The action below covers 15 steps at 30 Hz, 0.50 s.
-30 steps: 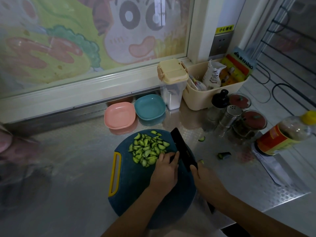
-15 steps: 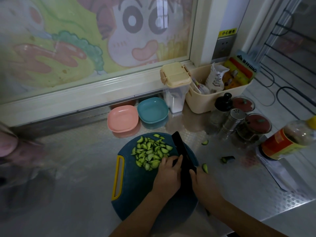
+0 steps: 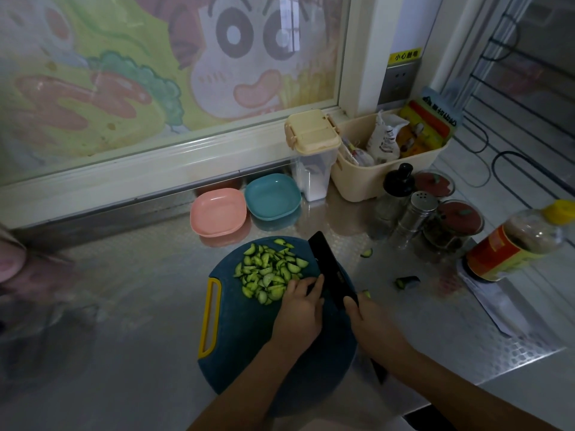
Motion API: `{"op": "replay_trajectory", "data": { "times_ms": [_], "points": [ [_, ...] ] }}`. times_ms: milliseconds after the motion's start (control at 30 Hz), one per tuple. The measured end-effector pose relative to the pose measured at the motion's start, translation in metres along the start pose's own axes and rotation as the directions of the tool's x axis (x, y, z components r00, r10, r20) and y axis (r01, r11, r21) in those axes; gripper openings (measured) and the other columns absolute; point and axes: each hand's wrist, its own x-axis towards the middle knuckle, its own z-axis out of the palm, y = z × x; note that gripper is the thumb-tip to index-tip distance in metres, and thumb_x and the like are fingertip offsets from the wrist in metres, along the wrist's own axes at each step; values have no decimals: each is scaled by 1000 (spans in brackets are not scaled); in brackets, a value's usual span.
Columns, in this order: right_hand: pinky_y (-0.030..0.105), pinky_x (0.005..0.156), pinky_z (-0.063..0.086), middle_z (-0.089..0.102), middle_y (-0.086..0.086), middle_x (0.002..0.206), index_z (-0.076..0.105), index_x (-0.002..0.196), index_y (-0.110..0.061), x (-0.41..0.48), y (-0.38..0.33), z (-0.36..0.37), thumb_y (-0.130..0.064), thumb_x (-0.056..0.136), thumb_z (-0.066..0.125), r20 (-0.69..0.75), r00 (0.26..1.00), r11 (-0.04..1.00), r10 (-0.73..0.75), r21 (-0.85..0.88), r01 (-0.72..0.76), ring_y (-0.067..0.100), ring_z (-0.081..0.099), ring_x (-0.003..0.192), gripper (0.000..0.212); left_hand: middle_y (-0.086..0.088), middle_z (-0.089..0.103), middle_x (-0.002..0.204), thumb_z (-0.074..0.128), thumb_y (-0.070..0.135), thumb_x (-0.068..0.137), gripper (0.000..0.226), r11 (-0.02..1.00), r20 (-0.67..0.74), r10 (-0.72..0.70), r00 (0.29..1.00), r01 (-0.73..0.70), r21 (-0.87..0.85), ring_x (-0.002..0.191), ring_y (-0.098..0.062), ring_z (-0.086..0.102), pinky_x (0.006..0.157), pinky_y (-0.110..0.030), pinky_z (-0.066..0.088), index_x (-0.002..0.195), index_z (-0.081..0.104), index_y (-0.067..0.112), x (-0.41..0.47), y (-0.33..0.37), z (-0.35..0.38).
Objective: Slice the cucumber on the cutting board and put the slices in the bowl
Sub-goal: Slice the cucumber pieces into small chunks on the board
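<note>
**At the cutting board: pile cut, both bowls bare**

On the table (image 3: pixel 124 306), left side, there is only dim steel and a blurred pink shape at the frame edge.

- The cutting board (image 3: pixel 236 343) is round and dark, with its yellow handle (image 3: pixel 210 318) on the left.
- Behind the board stand a pink bowl (image 3: pixel 217 216) and, to its right, a teal bowl (image 3: pixel 272 197). Nothing is in either, and I cannot tell which one the task means.
- The cucumber slices (image 3: pixel 267 275) are heaped on the far half of the board, some close to its rim.
- The left hand (image 3: pixel 300 309) sits at the heap's near edge with its fingers curled down. Whether an uncut stub lies under them is hidden.
- The left index finger lies right against the flat of the knife (image 3: pixel 329 269).
- The right hand (image 3: pixel 370 321) is wrapped round the knife's handle, with the black blade angled away.
- Stray pieces (image 3: pixel 406 282) lie off the board to the right, near the spice jars (image 3: pixel 448 225).

Judged step: the last cuts, or gathering the heap for transfer.

Risks:
- The left fingertips are so close to the blade that a hurried stroke, or a stub too short to hold, could nick them.
- Sweeping the heap with the blade could push the rim-side slices onto the steel.
- The strays on the right are easily forgotten.
- A wide move of the right arm could knock the jars.
</note>
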Motion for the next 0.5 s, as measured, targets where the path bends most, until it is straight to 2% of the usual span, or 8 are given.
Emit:
{"op": "replay_trajectory", "data": {
  "times_ms": [100, 200, 333, 500],
  "points": [
    [33, 72, 46, 59, 9, 82, 51, 87, -10, -1, 1, -3, -33, 100, 32, 36, 999, 998, 13, 55, -15, 24, 59, 80, 33, -5, 61, 110, 37, 27, 89, 47, 1000, 3, 0, 1000, 0, 12, 97, -18, 43, 81, -27, 48, 127, 57, 7, 0, 1, -1],
    [34, 72, 45, 58, 11, 85, 48, 85, -10, -2, 1, -2, -32, 101, 31, 42, 999, 1000, -17, -1, 17, 27, 59, 82, 31, -7, 62, 111, 38, 27, 90, 46, 1000, 4, 2, 1000, -2, -12, 97, -20, 46, 81, -29, 50, 126, 57, 4, 0, 0, 0],
    [39, 71, 48, 61, 16, 85, 53, 88, -6, -1, 3, 1, -33, 100, 32, 8, 1000, 1000, -19, 13, 19, 28, 60, 78, 36, -7, 62, 110, 38, 26, 90, 45, 1000, 0, 7, 1000, -7, -5, 95, -21, 48, 80, -30, 50, 124, 58, 4, -1, 0, 0],
    [38, 67, 50, 59, 11, 77, 49, 85, -10, -1, 6, 7, -34, 100, 33, -28, 999, 998, -46, -37, 45, 26, 61, 73, 32, -6, 62, 111, 38, 26, 90, 45, 1000, -11, 13, 1000, -13, -1, 94, -18, 45, 80, -28, 49, 123, 59, 6, -1, 0, 0]
  ]
}}
